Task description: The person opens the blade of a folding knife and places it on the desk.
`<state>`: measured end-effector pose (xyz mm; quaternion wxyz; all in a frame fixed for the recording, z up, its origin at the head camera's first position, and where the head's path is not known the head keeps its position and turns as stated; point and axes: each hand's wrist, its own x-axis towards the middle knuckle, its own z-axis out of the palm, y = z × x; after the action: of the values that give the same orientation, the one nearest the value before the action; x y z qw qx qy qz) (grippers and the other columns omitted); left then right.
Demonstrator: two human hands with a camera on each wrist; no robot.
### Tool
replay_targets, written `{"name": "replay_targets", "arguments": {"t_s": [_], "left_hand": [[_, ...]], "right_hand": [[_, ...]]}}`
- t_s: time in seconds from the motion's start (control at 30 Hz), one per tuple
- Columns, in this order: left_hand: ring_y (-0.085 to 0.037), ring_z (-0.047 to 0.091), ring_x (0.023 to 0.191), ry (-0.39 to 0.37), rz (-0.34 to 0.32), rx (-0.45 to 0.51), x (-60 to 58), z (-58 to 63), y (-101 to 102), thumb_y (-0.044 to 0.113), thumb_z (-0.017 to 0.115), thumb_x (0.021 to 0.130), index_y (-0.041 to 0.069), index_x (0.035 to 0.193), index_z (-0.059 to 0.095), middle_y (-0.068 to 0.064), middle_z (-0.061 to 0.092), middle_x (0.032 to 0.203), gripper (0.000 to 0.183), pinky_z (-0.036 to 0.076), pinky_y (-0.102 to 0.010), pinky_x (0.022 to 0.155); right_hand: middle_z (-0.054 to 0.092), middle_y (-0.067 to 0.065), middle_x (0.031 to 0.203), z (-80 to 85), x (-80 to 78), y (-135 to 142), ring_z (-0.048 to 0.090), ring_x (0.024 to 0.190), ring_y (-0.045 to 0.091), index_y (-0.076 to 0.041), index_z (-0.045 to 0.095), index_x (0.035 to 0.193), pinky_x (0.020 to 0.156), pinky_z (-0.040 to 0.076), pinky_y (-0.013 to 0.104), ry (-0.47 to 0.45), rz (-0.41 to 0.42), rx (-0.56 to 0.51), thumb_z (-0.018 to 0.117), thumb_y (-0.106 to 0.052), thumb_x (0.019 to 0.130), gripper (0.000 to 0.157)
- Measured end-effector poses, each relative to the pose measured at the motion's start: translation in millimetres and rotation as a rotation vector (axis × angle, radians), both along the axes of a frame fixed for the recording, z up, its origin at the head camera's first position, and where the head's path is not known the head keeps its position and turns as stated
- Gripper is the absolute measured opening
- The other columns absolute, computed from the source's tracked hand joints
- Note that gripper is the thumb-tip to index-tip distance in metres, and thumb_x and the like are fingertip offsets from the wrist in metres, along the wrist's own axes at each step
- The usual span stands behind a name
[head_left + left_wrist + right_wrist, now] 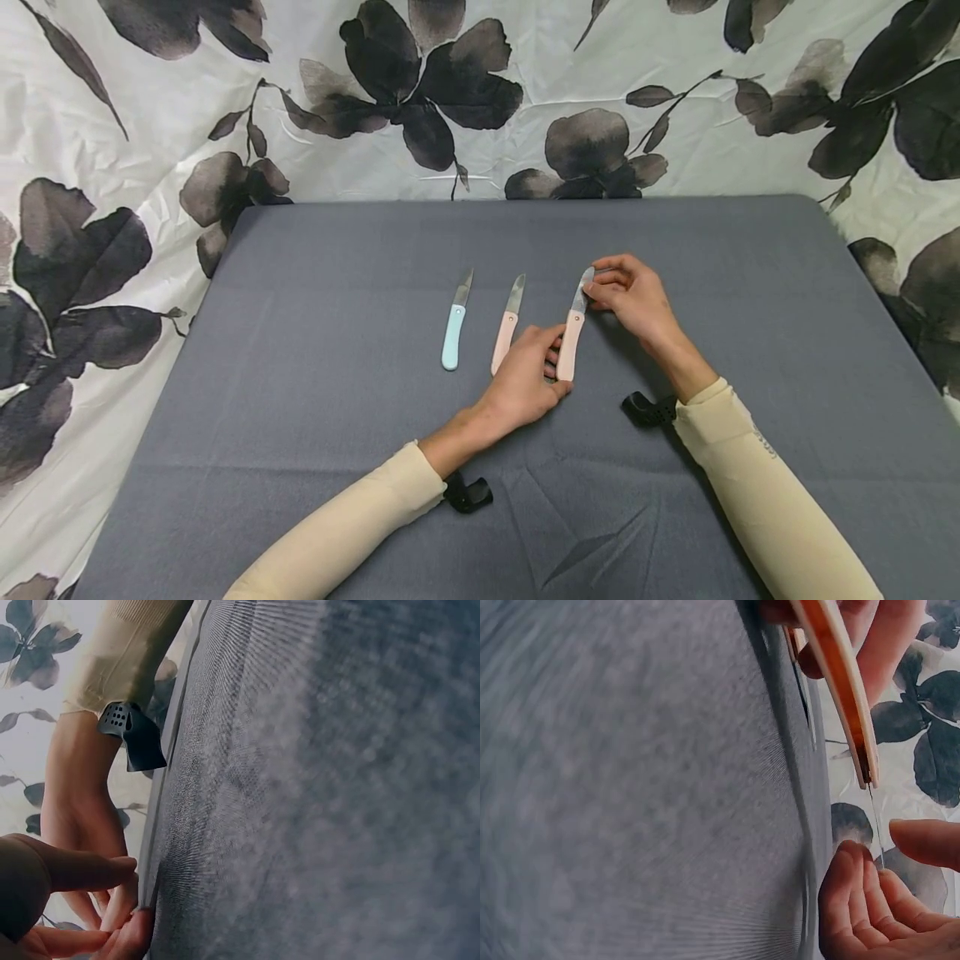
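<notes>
My left hand (525, 375) grips the handle of a pink folding knife (569, 346), its blade unfolded and pointing away from me. My right hand (633, 300) is at the blade (578, 296), with thumb and curled fingers on either side near the tip. In the right wrist view the knife handle (840, 682) is edge-on and the thin blade runs down to the fingers (847, 885). A second pink knife (510, 321) lies left of the held one, partly hidden behind my left hand. Further left lies a light blue knife (453, 333), also unfolded.
A grey cloth covers the table (315, 333), with creases near the front. Behind it hangs a white curtain (480, 167) with dark flowers. Black wrist mounts (468, 494) stick out from both sleeves just above the table.
</notes>
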<state>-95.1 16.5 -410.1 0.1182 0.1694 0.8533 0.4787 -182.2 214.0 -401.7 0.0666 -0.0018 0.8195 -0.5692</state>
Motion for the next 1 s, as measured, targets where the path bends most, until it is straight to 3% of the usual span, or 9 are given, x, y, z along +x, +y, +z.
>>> {"name": "replay_targets", "arguments": {"t_s": [0.13,0.23,0.43,0.57,0.73,1.0], "left_hand": [[-0.017,0.063,0.096,0.088,0.002,-0.135,-0.6,2.1,1.7,0.005,0.083,0.086,0.002,0.154,0.047,-0.013,0.058,0.121,0.077,0.054,-0.018,0.082],[-0.017,0.060,0.100,0.126,0.005,-0.194,-0.9,3.0,2.7,0.009,0.083,0.087,0.002,0.154,0.048,-0.012,0.058,0.122,0.076,0.053,-0.023,0.087],[-0.018,0.060,0.102,0.122,-0.007,-0.233,-2.2,3.2,4.4,0.012,0.084,0.087,0.001,0.154,0.048,-0.012,0.057,0.123,0.077,0.053,-0.026,0.091],[-0.019,0.061,0.104,0.097,-0.021,-0.232,-2.9,3.1,6.0,0.011,0.085,0.087,0.001,0.154,0.048,-0.013,0.056,0.123,0.077,0.053,-0.024,0.091],[-0.017,0.059,0.102,0.069,-0.031,-0.240,-3.5,3.3,8.1,0.012,0.085,0.087,0.002,0.154,0.048,-0.012,0.056,0.123,0.077,0.052,-0.023,0.088],[-0.019,0.063,0.104,0.045,-0.035,-0.222,-5.0,5.8,9.8,0.010,0.085,0.086,0.004,0.155,0.047,-0.014,0.056,0.125,0.079,0.054,-0.022,0.088]], "right_hand": [[0.066,0.019,0.118,-0.4,-0.9,-0.1,0.065,0.082,0.000,0.003,0.055,0.142,0.074,0.057,0.020,0.007,0.016,0.095,0.065,-0.015,0.102,0.045],[0.065,0.023,0.123,0.1,-0.7,-0.2,0.063,0.089,0.006,0.001,0.056,0.142,0.072,0.054,0.019,0.019,0.027,0.173,0.062,-0.017,0.104,0.043],[0.066,0.024,0.124,0.4,-1.3,0.0,0.063,0.107,0.029,0.001,0.060,0.140,0.071,0.046,0.016,0.040,0.034,0.282,0.059,-0.017,0.105,0.040],[0.066,0.024,0.123,0.5,-2.7,1.2,0.064,0.112,0.036,0.001,0.062,0.138,0.075,0.046,0.022,0.048,0.049,0.352,0.059,-0.019,0.105,0.038],[0.066,0.023,0.117,1.4,-3.7,1.6,0.062,0.103,0.035,0.002,0.064,0.136,0.073,0.046,0.032,0.052,0.069,0.426,0.058,-0.019,0.106,0.038],[0.066,0.023,0.107,3.7,-3.6,0.0,0.057,0.082,0.027,0.004,0.062,0.140,0.065,0.045,0.032,0.027,0.111,0.511,0.060,-0.021,0.105,0.043]]}}
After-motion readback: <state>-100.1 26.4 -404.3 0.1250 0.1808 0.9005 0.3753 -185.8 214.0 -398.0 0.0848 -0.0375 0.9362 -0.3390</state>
